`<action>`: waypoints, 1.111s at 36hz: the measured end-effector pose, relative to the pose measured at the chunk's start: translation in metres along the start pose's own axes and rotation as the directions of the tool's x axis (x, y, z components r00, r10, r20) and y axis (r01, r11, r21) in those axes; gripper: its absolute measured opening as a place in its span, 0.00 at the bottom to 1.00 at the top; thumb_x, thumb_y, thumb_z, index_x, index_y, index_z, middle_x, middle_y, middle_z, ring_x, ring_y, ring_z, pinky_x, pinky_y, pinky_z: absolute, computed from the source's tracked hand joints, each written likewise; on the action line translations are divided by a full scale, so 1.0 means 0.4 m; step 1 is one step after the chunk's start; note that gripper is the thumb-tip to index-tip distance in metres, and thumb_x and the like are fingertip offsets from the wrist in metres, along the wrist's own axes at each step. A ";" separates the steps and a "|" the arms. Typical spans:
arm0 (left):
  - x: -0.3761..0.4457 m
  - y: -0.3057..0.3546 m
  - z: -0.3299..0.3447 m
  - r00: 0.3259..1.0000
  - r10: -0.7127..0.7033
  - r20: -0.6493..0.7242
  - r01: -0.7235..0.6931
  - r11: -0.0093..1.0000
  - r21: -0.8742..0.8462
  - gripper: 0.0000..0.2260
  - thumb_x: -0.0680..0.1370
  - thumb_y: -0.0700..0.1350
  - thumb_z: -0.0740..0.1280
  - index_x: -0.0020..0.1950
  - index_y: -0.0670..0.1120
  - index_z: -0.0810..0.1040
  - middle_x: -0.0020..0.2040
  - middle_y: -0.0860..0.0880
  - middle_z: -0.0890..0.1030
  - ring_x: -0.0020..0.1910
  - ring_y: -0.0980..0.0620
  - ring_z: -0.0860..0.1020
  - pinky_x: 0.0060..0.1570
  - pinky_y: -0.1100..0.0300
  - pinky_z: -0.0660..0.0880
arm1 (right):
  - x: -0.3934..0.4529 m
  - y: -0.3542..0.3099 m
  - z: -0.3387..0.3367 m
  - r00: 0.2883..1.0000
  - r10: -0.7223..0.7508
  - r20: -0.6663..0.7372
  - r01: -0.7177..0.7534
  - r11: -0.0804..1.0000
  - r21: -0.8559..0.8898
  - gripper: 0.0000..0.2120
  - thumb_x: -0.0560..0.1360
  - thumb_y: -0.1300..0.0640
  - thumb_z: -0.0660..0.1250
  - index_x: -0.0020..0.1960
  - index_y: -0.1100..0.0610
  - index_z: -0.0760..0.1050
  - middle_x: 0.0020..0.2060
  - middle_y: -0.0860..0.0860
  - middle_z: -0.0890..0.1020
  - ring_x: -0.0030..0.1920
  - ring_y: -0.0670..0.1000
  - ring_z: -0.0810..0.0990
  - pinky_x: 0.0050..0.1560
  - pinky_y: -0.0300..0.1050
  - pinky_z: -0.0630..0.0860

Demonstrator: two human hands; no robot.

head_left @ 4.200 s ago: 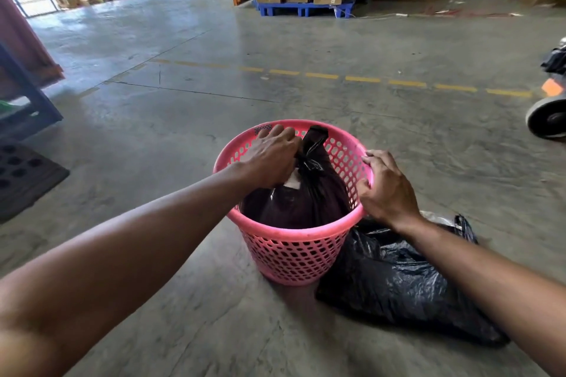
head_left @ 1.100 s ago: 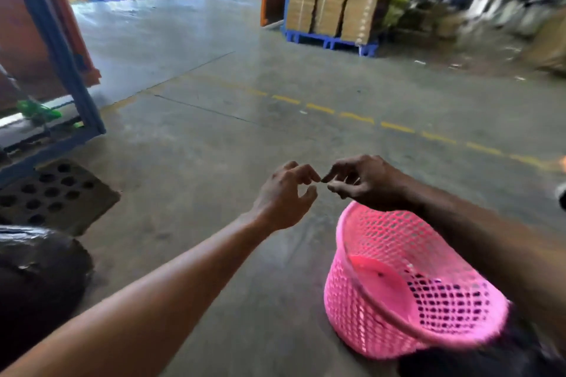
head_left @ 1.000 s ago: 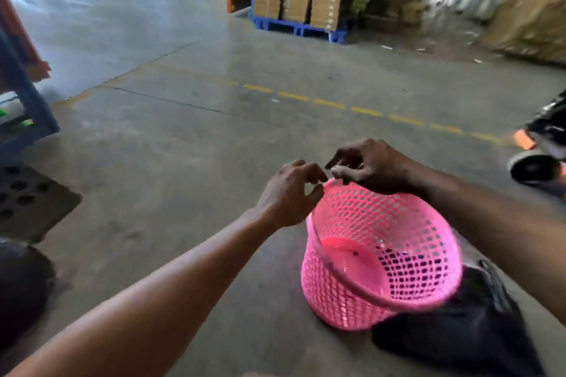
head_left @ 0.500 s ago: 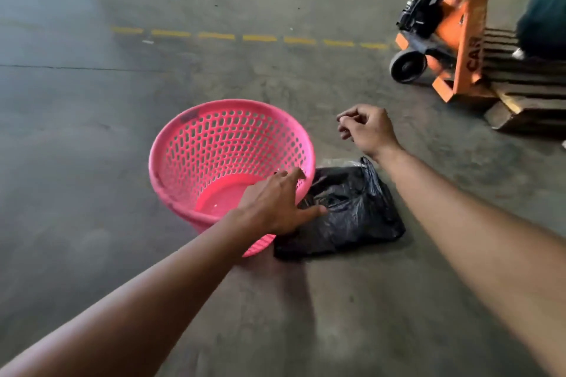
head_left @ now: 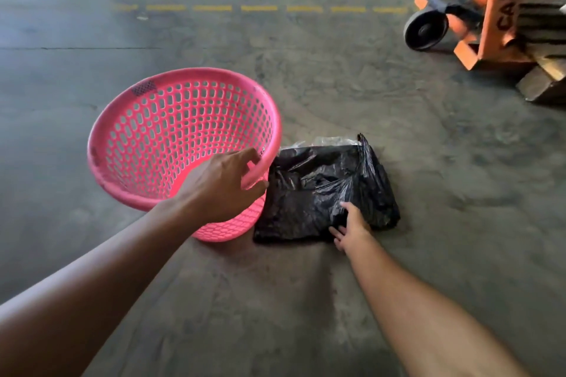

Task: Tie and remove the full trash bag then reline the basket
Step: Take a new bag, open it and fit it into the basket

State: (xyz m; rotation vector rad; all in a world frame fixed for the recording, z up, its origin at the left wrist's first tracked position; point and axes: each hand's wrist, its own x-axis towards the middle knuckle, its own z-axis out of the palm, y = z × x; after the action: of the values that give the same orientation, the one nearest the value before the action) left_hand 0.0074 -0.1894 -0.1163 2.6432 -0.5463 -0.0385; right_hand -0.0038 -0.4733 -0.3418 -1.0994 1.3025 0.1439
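Note:
A pink perforated basket stands on the concrete floor, tilted toward me, with nothing inside it. My left hand grips its near right rim, thumb outside and fingers over the edge. To the right of the basket a flat black plastic bag lies on the floor, touching the basket's base. My right hand rests on the bag's near edge with fingers spread and pressing into the plastic; whether it has pinched the bag cannot be told.
An orange pallet jack with a black wheel stands at the upper right, beside a wooden pallet. A dashed yellow line crosses the floor beyond the basket.
My left hand has closed on the basket rim and tipped the basket toward me. My right hand came down from above the floor onto the black bag.

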 end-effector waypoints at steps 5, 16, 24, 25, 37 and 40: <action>-0.004 0.003 -0.008 1.000 0.007 -0.011 -0.006 1.000 0.025 0.11 0.75 0.54 0.70 0.56 0.55 0.78 0.47 0.56 0.84 0.40 0.50 0.80 0.39 0.57 0.73 | -0.063 0.013 0.043 0.995 0.101 0.004 -0.101 0.995 0.016 0.16 0.62 0.45 0.77 0.39 0.55 0.78 0.44 0.50 0.80 0.38 0.49 0.81 0.36 0.39 0.68; -0.007 0.012 0.001 0.998 0.024 -0.054 -0.022 0.999 0.035 0.11 0.76 0.55 0.69 0.57 0.55 0.78 0.49 0.55 0.84 0.44 0.49 0.82 0.40 0.56 0.74 | -0.126 -0.057 0.057 0.992 -0.060 0.109 0.047 0.992 0.121 0.13 0.66 0.58 0.74 0.49 0.61 0.80 0.45 0.59 0.83 0.43 0.60 0.83 0.49 0.58 0.84; 0.008 0.023 0.013 0.998 0.015 -0.064 -0.013 0.999 0.032 0.13 0.75 0.57 0.67 0.57 0.55 0.78 0.51 0.53 0.84 0.47 0.45 0.83 0.42 0.50 0.79 | -0.253 -0.288 0.060 0.939 -0.301 0.168 0.250 0.930 0.268 0.21 0.63 0.56 0.71 0.55 0.61 0.82 0.53 0.61 0.87 0.46 0.61 0.86 0.49 0.62 0.82; 0.011 0.024 0.013 0.998 0.017 -0.059 -0.015 0.999 0.031 0.12 0.75 0.57 0.66 0.57 0.55 0.78 0.51 0.53 0.84 0.47 0.45 0.83 0.42 0.49 0.80 | -0.273 -0.323 0.058 0.930 -0.331 0.159 0.277 0.917 0.288 0.22 0.63 0.56 0.72 0.56 0.61 0.82 0.53 0.60 0.87 0.46 0.61 0.86 0.47 0.59 0.82; 0.063 0.011 -0.034 0.936 -0.278 -0.215 0.167 0.890 -0.424 0.20 0.79 0.64 0.61 0.59 0.52 0.81 0.51 0.51 0.84 0.46 0.57 0.82 0.49 0.54 0.80 | -0.731 -0.562 0.100 0.671 -0.654 0.349 0.321 0.680 0.659 0.02 0.74 0.60 0.67 0.46 0.55 0.77 0.41 0.53 0.80 0.43 0.54 0.81 0.42 0.44 0.80; 0.081 0.013 -0.078 0.914 -0.393 -0.104 0.180 0.621 -0.763 0.25 0.76 0.67 0.62 0.60 0.49 0.80 0.53 0.46 0.84 0.52 0.49 0.83 0.54 0.47 0.81 | -0.831 -0.548 0.130 0.610 -0.675 0.415 0.231 0.653 0.722 0.08 0.75 0.61 0.66 0.53 0.56 0.77 0.45 0.54 0.81 0.46 0.55 0.81 0.46 0.46 0.81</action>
State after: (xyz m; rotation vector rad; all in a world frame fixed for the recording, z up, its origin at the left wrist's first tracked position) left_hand 0.0387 -0.1932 -0.0841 1.8407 0.0282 -0.0041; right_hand 0.0626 -0.3930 0.0459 -0.6814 0.2916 -0.2808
